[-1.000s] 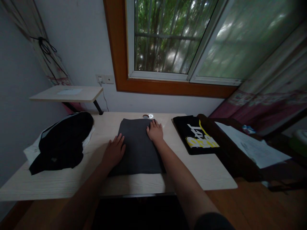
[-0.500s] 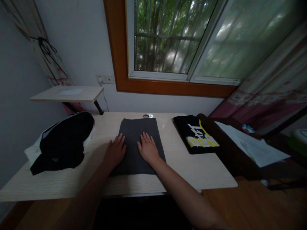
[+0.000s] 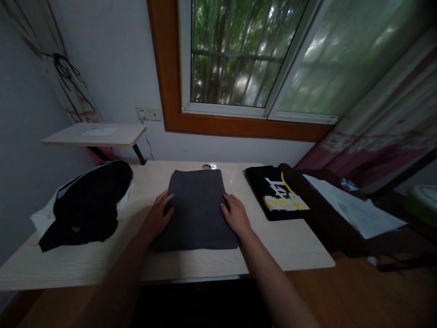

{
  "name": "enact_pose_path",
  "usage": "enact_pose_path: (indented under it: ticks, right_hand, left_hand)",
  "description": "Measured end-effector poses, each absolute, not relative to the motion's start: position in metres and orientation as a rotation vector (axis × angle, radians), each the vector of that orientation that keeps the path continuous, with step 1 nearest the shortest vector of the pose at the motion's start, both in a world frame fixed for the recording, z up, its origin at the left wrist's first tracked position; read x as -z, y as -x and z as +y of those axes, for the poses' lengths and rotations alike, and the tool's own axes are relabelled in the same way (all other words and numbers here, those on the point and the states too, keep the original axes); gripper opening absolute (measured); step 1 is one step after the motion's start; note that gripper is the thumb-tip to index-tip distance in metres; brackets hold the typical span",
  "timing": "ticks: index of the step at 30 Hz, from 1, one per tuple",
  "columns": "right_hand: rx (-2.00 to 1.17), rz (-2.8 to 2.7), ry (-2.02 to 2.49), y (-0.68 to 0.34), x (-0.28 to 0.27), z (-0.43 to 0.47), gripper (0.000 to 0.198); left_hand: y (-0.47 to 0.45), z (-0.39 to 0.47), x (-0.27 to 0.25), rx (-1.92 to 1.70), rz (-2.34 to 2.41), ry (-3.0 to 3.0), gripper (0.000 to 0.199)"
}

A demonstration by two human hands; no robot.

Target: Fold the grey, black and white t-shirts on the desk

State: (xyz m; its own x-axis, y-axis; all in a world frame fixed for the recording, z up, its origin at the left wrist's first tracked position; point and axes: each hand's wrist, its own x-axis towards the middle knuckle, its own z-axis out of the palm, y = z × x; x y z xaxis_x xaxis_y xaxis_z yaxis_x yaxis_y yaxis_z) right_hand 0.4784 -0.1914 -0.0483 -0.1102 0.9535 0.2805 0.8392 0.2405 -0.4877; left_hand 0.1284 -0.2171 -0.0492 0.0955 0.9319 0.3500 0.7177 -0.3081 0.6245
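Note:
A dark grey folded cloth, seemingly a garment [image 3: 198,209], lies flat on the pale wooden table [image 3: 273,248] in front of me. My left hand [image 3: 159,214] rests at its left edge, fingers stretched and touching the fabric. At the opposite edge, my right hand [image 3: 236,213] lies with fingertips on the cloth and the fingers apart. Neither hand grips anything. To the right sits a folded black shirt [image 3: 256,182] with white and yellow lettering.
A heap of black clothing [image 3: 85,205] lies on the table's left side, over something white. Behind it stands a small raised shelf [image 3: 68,134]. Right of the table, a paper sheet [image 3: 351,207] rests on a dark brown surface. A window [image 3: 246,59] is ahead.
My right hand has slid right, from the middle of the grey cloth to its right edge. My left hand has shifted slightly left to the left edge.

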Motion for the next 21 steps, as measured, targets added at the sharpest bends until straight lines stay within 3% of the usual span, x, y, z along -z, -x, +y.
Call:
enact_pose_path:
  ticks: [7, 12, 21]
  right_hand:
    - [-0.529, -1.744, 1.514, -0.485, 0.041, -0.190, 0.046]
    - [-0.707, -1.638, 1.553, -0.490, 0.039, -0.180, 0.060]
    - [-1.273, -1.457, 1.496, -0.485, 0.012, -0.157, 0.075]
  left_hand:
    - [-0.120, -0.216, 0.028, -1.200, 1.417, -1.601, 0.065]
    - [-0.124, -0.224, 0.007, -1.166, 1.281, -1.112, 0.079]
    - [-0.119, -0.191, -0.001, -1.020, 1.312, -0.935, 0.094]
